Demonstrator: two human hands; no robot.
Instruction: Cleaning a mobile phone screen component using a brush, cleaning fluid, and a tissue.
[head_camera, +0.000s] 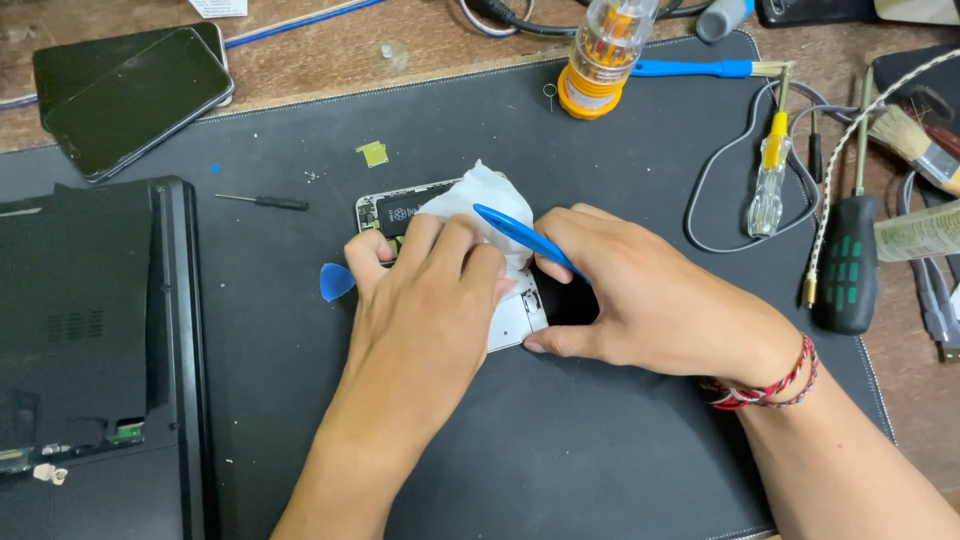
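Observation:
An opened white phone (392, 212) lies on a black work mat (560, 440), its inner parts showing at the top end. My left hand (425, 290) presses down on the phone and on a crumpled white tissue (480, 200) laid over it. My right hand (640, 295) grips a thin blue plastic pry tool (515, 233), whose tip points left over the tissue; its thumb rests by the phone's lower right corner. A blue triangular pick (335, 281) lies on the mat, just left of my left thumb.
A small black screwdriver (265, 201) lies left of the phone. Two dark phones (130, 95) are stacked at the back left, a black laptop (80, 350) sits at the left edge. An orange screwdriver-bit jar (603, 55), brushes, screwdrivers (845, 265) and cables crowd the back and right.

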